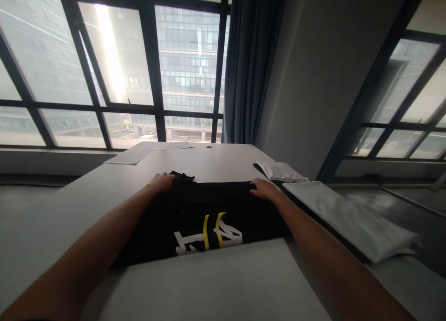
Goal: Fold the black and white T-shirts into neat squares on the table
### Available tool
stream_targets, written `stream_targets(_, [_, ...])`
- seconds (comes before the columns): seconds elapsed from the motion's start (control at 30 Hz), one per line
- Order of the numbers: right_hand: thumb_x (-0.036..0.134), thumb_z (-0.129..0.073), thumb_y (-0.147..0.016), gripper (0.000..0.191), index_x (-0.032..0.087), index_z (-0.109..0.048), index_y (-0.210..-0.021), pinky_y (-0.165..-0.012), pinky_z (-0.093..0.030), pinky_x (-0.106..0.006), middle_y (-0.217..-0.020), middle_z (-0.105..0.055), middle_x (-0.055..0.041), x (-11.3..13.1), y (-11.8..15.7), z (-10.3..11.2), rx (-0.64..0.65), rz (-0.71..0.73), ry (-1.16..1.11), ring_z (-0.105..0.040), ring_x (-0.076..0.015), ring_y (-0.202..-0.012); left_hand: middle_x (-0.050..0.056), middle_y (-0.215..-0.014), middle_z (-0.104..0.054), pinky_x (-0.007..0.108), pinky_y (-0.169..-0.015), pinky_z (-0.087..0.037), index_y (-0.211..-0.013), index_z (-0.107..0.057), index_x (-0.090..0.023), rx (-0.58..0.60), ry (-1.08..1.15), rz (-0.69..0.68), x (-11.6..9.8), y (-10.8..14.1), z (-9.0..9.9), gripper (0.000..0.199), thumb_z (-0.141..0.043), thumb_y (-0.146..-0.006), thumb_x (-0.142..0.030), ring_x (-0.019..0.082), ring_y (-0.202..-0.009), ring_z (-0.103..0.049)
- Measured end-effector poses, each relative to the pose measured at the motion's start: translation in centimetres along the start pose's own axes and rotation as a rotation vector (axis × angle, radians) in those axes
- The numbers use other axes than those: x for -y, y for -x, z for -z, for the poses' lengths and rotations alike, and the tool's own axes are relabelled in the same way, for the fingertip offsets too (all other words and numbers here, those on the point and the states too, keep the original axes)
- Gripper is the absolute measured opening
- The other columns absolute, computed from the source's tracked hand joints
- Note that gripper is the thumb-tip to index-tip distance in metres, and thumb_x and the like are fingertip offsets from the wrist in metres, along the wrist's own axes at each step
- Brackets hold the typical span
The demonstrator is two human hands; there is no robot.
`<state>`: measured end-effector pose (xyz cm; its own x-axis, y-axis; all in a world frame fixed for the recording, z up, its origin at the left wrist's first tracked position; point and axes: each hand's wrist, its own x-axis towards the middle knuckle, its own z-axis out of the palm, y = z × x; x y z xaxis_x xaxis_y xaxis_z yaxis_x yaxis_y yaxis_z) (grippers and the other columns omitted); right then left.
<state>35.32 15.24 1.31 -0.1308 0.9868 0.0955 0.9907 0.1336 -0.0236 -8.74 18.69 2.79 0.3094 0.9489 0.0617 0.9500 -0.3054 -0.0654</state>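
Observation:
A black cloth (216, 200) with white lettering and yellow stripes lies across the white table in front of me. My left hand (163, 181) is at its far left corner, where the fabric is bunched, with the fingers closed on it. At the far right corner is my right hand (262, 189), its fingers curled over the cloth's edge. The lettering sits near the cloth's near edge, between my forearms.
Folded white fabric (348, 219) lies over dark cloth at the right side of the table (223, 160), with a smaller white piece (281, 171) behind it. Paper sheets (130, 154) rest at the far left. Windows and a blue curtain (249, 65) stand beyond.

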Motion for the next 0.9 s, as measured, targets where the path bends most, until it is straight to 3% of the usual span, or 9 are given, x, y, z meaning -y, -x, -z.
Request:
stream_targets(0.13, [0.023,-0.075,-0.074,0.059,0.02,-0.061,-0.132,-0.109,-0.04,-0.036,-0.142,-0.056,-0.0127,-2.8,-2.5,-1.2,0.051,0.019,-0.038,-0.054,-0.0268,-0.13,0.012,-0.148,-0.052,0.05,-0.107,-0.034,-0.144,-0.049,-0.026,-0.009,-0.005,-0.033,0.2,-5.1,-0.9,0.06,-0.051,-0.084,-0.024,0.031,-0.134,-0.046])
stream_targets(0.23, [0.023,-0.077,-0.071,0.072,0.022,-0.055,-0.14,-0.11,-0.039,-0.036,-0.143,-0.055,-0.0115,-4.1,-3.7,-1.3,0.142,0.027,-0.084,-0.052,-0.0262,-0.132,0.014,-0.149,-0.05,0.048,-0.105,-0.038,-0.147,-0.045,-0.024,0.045,0.011,-0.004,0.9,-8.0,-1.6,0.07,-0.055,-0.078,-0.02,0.032,-0.133,-0.048])
stream_targets(0.33, [0.027,-0.079,-0.07,0.074,0.023,-0.055,-0.14,-0.107,-0.042,-0.038,-0.136,-0.061,-0.0107,-3.9,-4.4,-0.8,0.186,0.024,-0.034,-0.055,-0.0283,-0.127,0.016,-0.14,-0.058,0.049,-0.1,-0.043,-0.141,-0.055,-0.024,0.081,0.017,0.046,1.9,-9.4,-1.9,0.069,-0.06,-0.072,-0.02,0.036,-0.125,-0.055])
stream_targets(0.4, [0.029,-0.079,-0.069,0.065,0.024,-0.063,-0.131,-0.104,-0.044,-0.042,-0.126,-0.067,-0.0105,-3.2,-4.5,-0.3,0.2,0.006,0.045,-0.059,-0.0306,-0.121,0.017,-0.131,-0.065,0.049,-0.1,-0.044,-0.128,-0.066,-0.023,0.069,0.005,0.068,2.6,-9.1,-1.6,0.059,-0.063,-0.069,-0.02,0.038,-0.119,-0.059])
stream_targets(0.53, [0.029,-0.078,-0.068,0.037,0.019,-0.074,-0.103,-0.1,-0.042,-0.047,-0.113,-0.07,-0.0151,-1.3,-3.3,0.8,0.128,0.031,0.199,-0.062,-0.0346,-0.112,0.015,-0.113,-0.072,0.047,-0.102,-0.042,-0.101,-0.077,-0.019,-0.029,-0.029,0.057,3.2,-6.4,0.8,0.032,-0.064,-0.072,-0.023,0.035,-0.11,-0.063])
stream_targets(0.63, [0.025,-0.073,-0.072,0.026,0.017,-0.073,-0.097,-0.108,-0.032,-0.051,-0.113,-0.067,-0.0156,-0.6,-1.2,1.5,-0.048,0.072,0.254,-0.06,-0.0331,-0.112,0.01,-0.111,-0.072,0.043,-0.108,-0.035,-0.106,-0.073,-0.015,-0.151,-0.036,-0.001,3.1,-2.9,4.2,0.032,-0.055,-0.082,-0.026,0.029,-0.112,-0.061])
stream_targets(0.77, [0.023,-0.065,-0.078,0.02,0.017,-0.069,-0.097,-0.112,-0.021,-0.049,-0.107,-0.069,-0.0119,-0.6,2.6,2.9,-0.202,0.051,0.234,-0.058,-0.0294,-0.111,0.007,-0.097,-0.072,0.037,-0.093,-0.045,-0.114,-0.066,-0.01,-0.245,-0.031,-0.067,3.1,3.6,8.6,0.035,-0.048,-0.088,-0.027,0.023,-0.096,-0.062])
stream_targets(0.83, [0.018,-0.064,-0.075,0.021,0.018,-0.068,-0.096,-0.112,-0.02,-0.048,-0.104,-0.07,-0.0112,-0.8,4.6,3.4,-0.216,0.066,0.233,-0.058,-0.029,-0.11,0.006,-0.093,-0.072,0.033,-0.082,-0.047,-0.112,-0.066,-0.011,-0.259,-0.019,-0.092,2.9,7.5,9.5,0.033,-0.05,-0.087,-0.028,0.021,-0.086,-0.063])
stream_targets(0.9, [0.012,-0.064,-0.071,0.025,0.019,-0.068,-0.094,-0.111,-0.02,-0.047,-0.102,-0.071,-0.0109,-0.8,6.6,3.4,-0.181,0.084,0.245,-0.059,-0.029,-0.109,0.004,-0.091,-0.073,0.031,-0.078,-0.048,-0.106,-0.068,-0.016,-0.238,0.004,-0.131,2.4,11.4,9.2,0.029,-0.053,-0.085,-0.03,0.02,-0.082,-0.064])
